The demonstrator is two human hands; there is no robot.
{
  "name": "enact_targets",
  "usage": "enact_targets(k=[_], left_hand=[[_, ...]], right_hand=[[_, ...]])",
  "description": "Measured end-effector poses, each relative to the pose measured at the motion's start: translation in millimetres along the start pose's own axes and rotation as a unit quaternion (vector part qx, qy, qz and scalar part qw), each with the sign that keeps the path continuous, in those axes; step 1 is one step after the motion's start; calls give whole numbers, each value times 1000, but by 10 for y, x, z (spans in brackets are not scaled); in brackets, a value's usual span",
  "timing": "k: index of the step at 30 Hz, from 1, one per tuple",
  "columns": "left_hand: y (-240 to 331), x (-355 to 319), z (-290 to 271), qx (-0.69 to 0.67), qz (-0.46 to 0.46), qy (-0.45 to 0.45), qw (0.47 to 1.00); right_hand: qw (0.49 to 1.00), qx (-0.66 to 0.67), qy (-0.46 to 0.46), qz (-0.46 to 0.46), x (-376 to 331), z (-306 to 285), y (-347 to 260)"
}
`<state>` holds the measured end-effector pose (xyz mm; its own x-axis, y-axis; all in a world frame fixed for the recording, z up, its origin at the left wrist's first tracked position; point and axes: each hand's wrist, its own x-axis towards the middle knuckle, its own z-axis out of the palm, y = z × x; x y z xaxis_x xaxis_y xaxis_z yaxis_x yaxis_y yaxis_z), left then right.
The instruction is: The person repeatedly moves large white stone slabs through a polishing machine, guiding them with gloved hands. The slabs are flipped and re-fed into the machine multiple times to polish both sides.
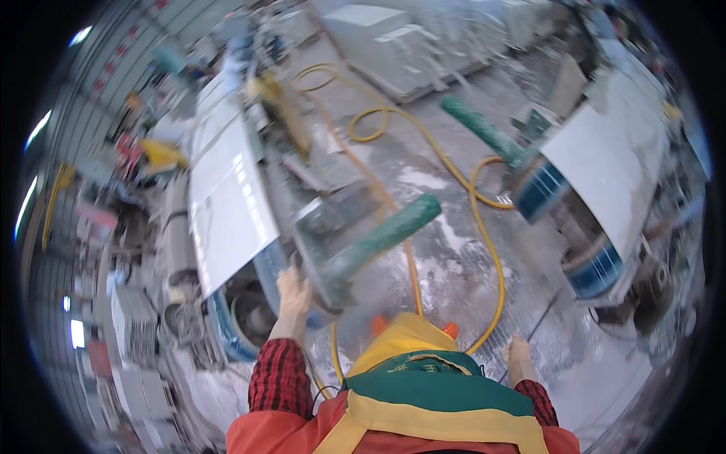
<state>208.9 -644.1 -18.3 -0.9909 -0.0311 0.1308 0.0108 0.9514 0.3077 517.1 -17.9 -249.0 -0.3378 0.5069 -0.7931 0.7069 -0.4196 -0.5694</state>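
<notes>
now, left hand point(293, 291) gripping dusty grinder point(333, 234), green ribbed handle point(389, 231)

1. Red-and-black check on the sleeves above the left hand point(293, 291) and right hand point(519, 351).
2. Yellow and green bands across the apron point(423, 378).
3. Dark green on the power tool's handle point(382, 236).
4. Yellow along the hose point(484, 227).
5. White, glossy, on the left slab point(223, 204); white also on the right slab point(605, 166).
6. Blue with pale stripes on the barrels point(541, 189).
7. Wet grey on the floor point(446, 265).

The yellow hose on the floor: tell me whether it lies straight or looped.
Looped. The yellow hose curls in several bends across the wet floor, past the green roll near the left hand.
</notes>
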Motion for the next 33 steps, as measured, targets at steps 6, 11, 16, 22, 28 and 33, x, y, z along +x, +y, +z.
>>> enact_targets(k=[6,11,16,22,28,33], left_hand=[[314,-110,-376,-31,-67,-116,990],[-319,-446,-507,-131,92,-7,987],[-1276,-525,-1394,9,2,-77,997],[-2522,-598,-1678,62,-134,-10,989],[-2642,-262,-1852,17,-156,-53,986],[-2833,-2,-1722,31,-133,-21,990]], right_hand=[[985,-131,-81,-77,-491,913,-665],[938,-188,-161,-243,-989,2063,-1200],[942,-103,-188,-259,-1310,3133,-1300],[938,-78,-241,-236,-2748,4350,-1430],[845,-129,-359,-374,-3392,5039,-1535],[650,-300,-279,-640,-4048,5600,-1852]])
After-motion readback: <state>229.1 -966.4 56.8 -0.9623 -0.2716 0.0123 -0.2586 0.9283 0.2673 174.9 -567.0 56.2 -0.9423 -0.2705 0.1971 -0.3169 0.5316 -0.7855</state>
